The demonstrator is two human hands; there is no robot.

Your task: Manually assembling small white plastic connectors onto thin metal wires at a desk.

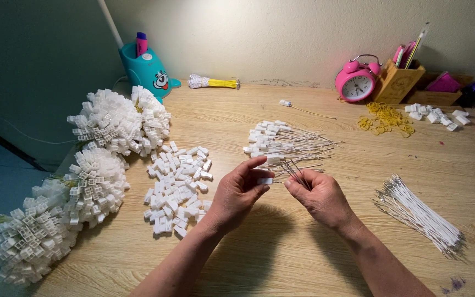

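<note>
Left hand (238, 190) pinching 1 small white plug (265, 180). Right hand (319, 193) pinching thin wires (293, 171), just right of plug, tips pointing up and left.

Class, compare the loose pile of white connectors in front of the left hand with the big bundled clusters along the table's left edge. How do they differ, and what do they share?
The loose pile of connectors lies scattered flat on the table; the bundled clusters form rounded, packed heads. The loose pile shows no wires, while yellowish wire ends poke out from the clusters. The clusters are bulkier. Both consist of small white plastic housings.
</note>
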